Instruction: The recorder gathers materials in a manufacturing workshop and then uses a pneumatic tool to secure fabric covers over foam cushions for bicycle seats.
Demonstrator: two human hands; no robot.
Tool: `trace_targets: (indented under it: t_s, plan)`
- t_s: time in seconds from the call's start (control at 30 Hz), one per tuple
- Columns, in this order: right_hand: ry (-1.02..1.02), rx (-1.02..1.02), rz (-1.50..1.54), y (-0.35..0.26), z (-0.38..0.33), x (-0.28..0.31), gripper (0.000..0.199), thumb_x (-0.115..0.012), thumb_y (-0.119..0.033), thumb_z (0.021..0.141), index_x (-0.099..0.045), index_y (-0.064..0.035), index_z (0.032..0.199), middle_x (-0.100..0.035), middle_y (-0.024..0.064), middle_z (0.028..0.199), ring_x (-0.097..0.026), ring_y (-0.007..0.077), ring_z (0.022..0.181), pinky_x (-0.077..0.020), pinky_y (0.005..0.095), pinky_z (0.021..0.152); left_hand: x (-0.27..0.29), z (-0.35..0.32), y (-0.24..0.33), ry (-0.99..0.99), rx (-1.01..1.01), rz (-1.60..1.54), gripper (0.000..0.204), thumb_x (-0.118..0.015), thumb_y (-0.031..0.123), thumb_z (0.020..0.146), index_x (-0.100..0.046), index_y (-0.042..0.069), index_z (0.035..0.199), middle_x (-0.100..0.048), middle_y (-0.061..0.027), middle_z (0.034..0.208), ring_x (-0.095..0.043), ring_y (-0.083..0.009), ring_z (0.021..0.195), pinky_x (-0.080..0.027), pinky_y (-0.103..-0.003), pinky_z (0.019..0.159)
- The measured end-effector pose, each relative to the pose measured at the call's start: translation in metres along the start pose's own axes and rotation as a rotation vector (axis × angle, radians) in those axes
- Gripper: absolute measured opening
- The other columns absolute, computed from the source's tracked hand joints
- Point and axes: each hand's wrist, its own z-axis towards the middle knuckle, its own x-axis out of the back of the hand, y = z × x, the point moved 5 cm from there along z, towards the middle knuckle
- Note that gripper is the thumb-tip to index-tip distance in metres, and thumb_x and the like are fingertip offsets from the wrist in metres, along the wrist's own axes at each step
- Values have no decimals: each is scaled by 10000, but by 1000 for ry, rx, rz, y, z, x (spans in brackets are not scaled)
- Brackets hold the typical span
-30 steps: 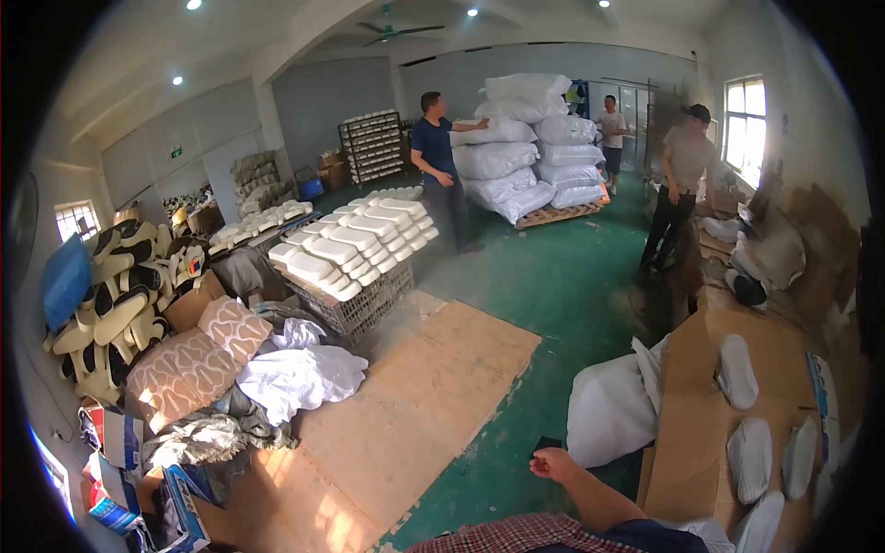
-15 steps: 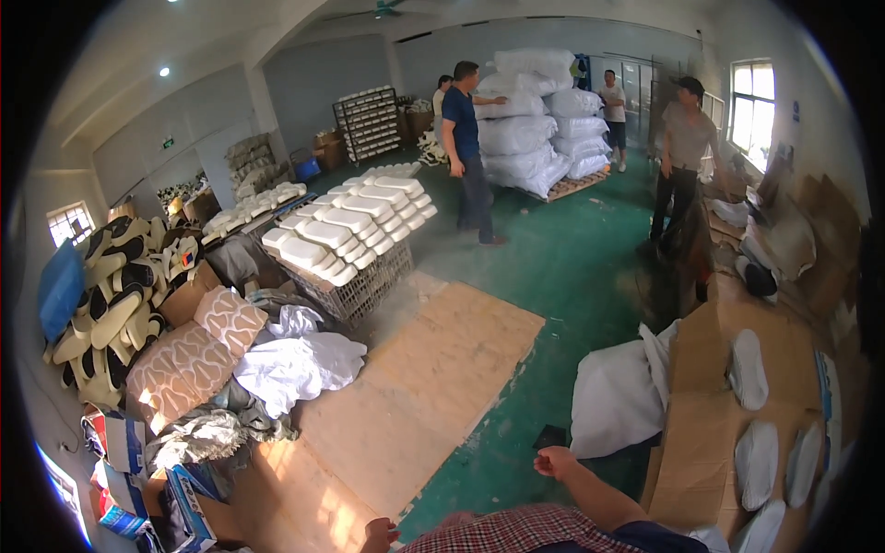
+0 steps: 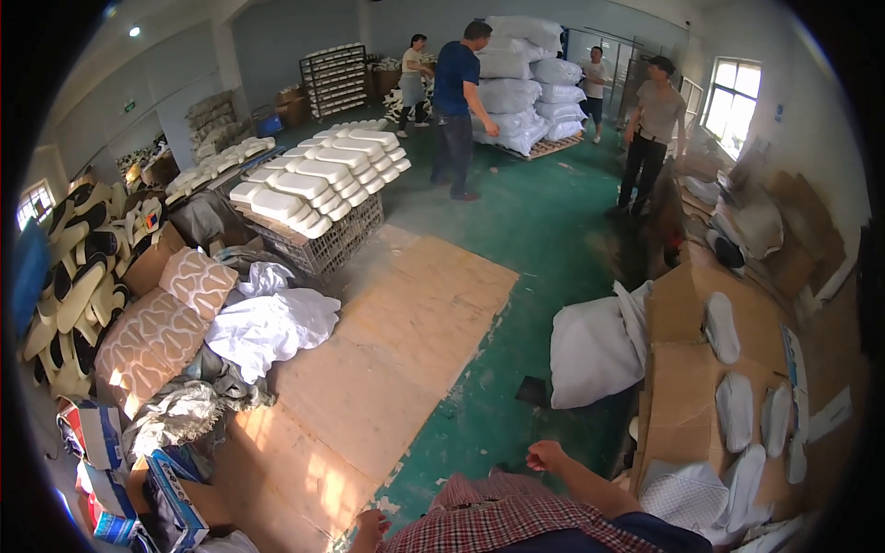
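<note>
Plaid-sleeved, the person is resting the loosely clenched, empty right hand (image 3: 546,455) near the white sack (image 3: 595,346), the left hand (image 3: 371,530) hanging low, its grip unclear.

Left hand (image 3: 371,527) half cut off by the lower edge; both hands' grip indiscernible.

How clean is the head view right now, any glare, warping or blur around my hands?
Head view: strong fisheye bend and black corners; window blown out at right; sunlit glare on the cardboard sheets; right hand fairly sharp; left hand cut off at the bottom edge.
</note>
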Motion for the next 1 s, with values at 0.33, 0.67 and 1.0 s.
trace_targets:
  t_s: [0.33,0.67,1.0]
  plan:
    - [81,-23,-207,77,-39,28,136,-537,-122,764,-585,-25,845,-604,95,735,-600,195,575,-491,299,505,29,-22,17,145,7,-117,216,-502,143,779,-518,55,976,-559,-112,816,-570,-272,500,-413,-324,350]
    - [105,2,-115,93,-27,69,137,-529,-126,775,-580,-23,850,-601,87,703,-584,180,533,-482,296,472,8,-55,-62,158,96,-117,203,-498,143,800,-507,81,993,-567,-117,845,-586,-295,580,-457,-362,415]
    - [30,-86,-160,175,-43,103,135,-478,-105,770,-579,-15,766,-600,98,681,-577,178,512,-469,290,435,-47,-69,-51,-198,-669,302,196,-535,112,770,-546,28,946,-578,-129,784,-579,-271,512,-429,-309,371]
